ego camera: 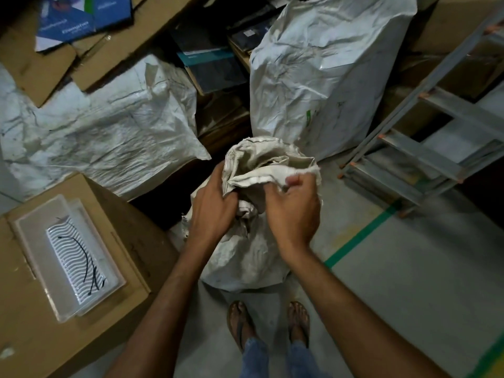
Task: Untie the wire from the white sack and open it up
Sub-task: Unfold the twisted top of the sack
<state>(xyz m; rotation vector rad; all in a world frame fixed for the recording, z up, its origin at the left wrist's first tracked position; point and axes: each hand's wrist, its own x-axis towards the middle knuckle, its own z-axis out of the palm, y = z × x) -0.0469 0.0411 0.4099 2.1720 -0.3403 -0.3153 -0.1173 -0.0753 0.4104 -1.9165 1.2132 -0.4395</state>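
Although the white sack stands full on the floor just ahead of the person's feet, its neck looks soft and crumpled, a woven cloth that should fold and slip rather than hold a shape. Both hands are clamped on that loose mouth: the left hand grips the bunched fabric at the sack's nine o'clock side, the right hand pinches a folded hem at its three o'clock side, with the mouth rising between them toward twelve o'clock. No tie shows around the neck now; a thin black wire lies in a clear plastic tray on a cardboard box at nine o'clock, so the untying seems done and the opening is what remains. Taking hold at the stitched rim, on opposite sides, looks best, since the cloth elsewhere would only stretch and gather.

Around it the space is tight. A second, taller sack stands at twelve to one o'clock, nearly touching the raised mouth. A flattened sack spreads at ten o'clock, and a metal ladder lies at two o'clock, well apart.
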